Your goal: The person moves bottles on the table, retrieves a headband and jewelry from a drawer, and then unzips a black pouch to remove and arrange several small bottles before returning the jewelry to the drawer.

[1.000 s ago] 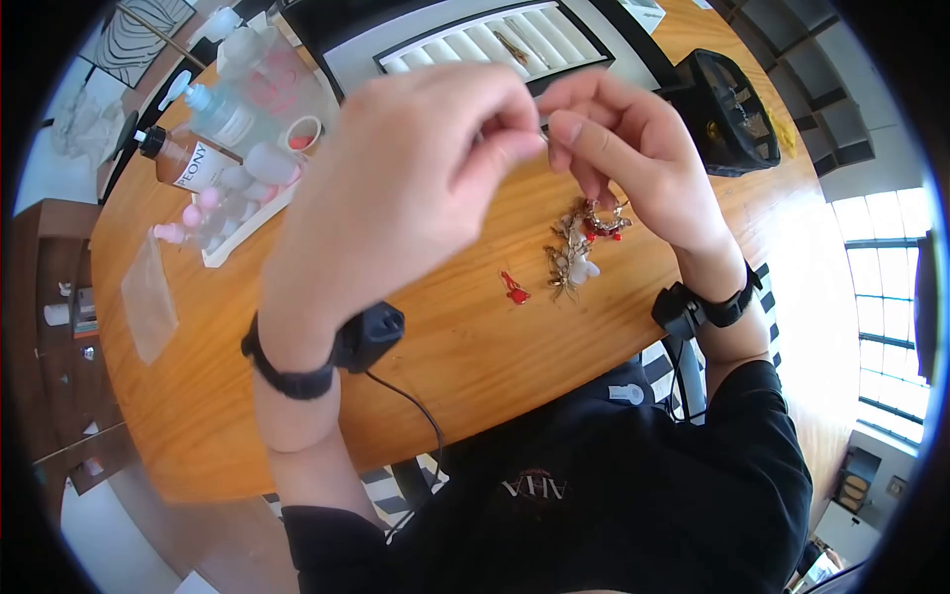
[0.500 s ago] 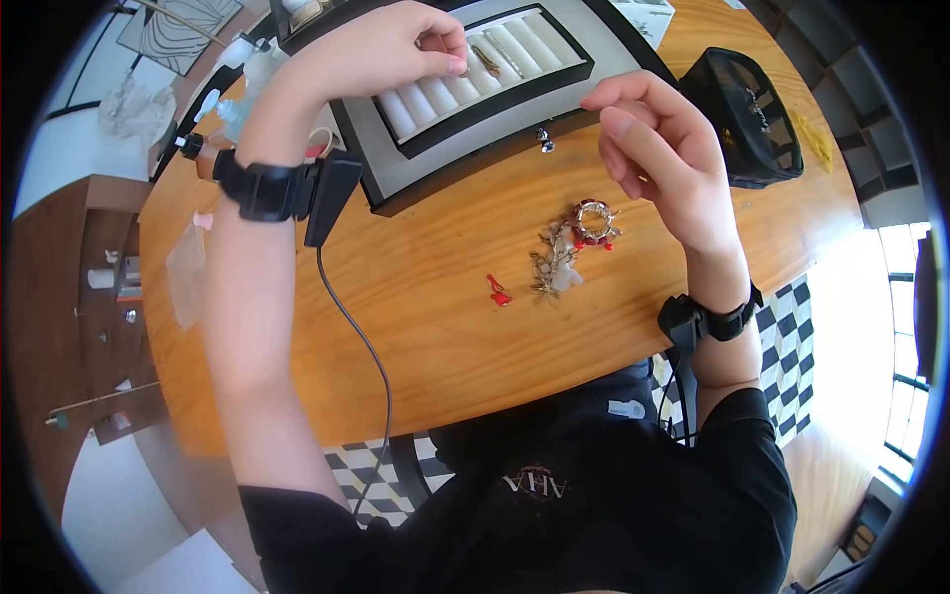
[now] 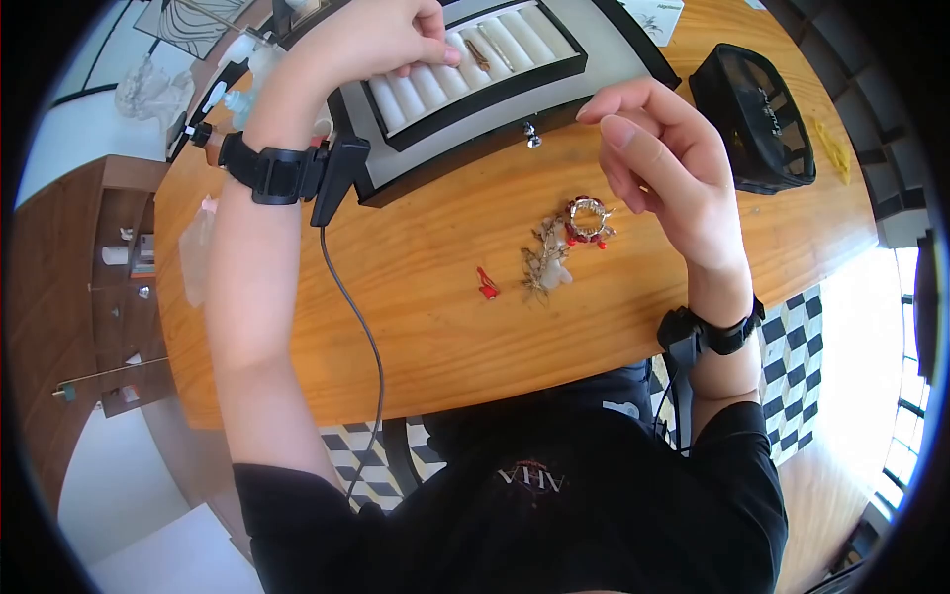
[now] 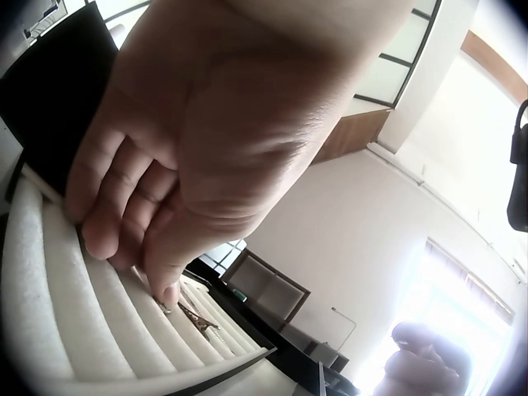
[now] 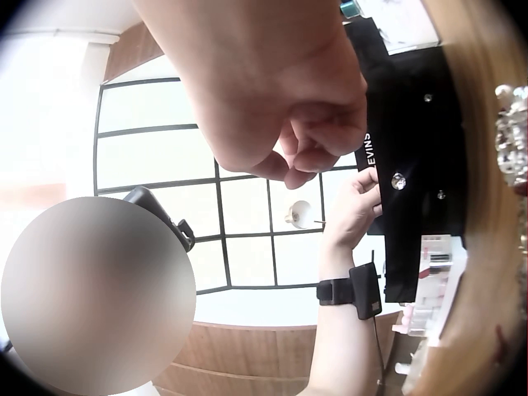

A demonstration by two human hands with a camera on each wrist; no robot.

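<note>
My left hand (image 3: 381, 45) is over the white padded rolls (image 3: 421, 91) of a black jewelry box (image 3: 445, 168). Its thumb and forefinger pinch a small shiny piece of jewelry (image 4: 167, 308), mostly hidden by the fingertips. Beside them, a brown-gold slim piece (image 3: 479, 56) lies between the rolls, and a thinner silvery one (image 3: 503, 52) sits to its right. My right hand (image 3: 673, 163) hovers right of the box's front, fingers loosely bent and holding nothing. Below on the table are a red-beaded bracelet (image 3: 588, 220), a gold branch-like ornament with pale petals (image 3: 547, 262) and a small red piece (image 3: 488, 285).
A black mesh-sided bag (image 3: 752, 119) stands right of the box, with a yellow item (image 3: 833, 150) beyond it. A small crystal knob (image 3: 532, 137) juts from the box's front. Bottles (image 3: 237, 104) stand behind the left forearm, and a clear plastic bag (image 3: 198, 252) lies at the table's left.
Both hands were together above the table; the left then moved away to the box's rolls and has shifted slightly along them. The right stayed near its place, its fingers now holding nothing.
</note>
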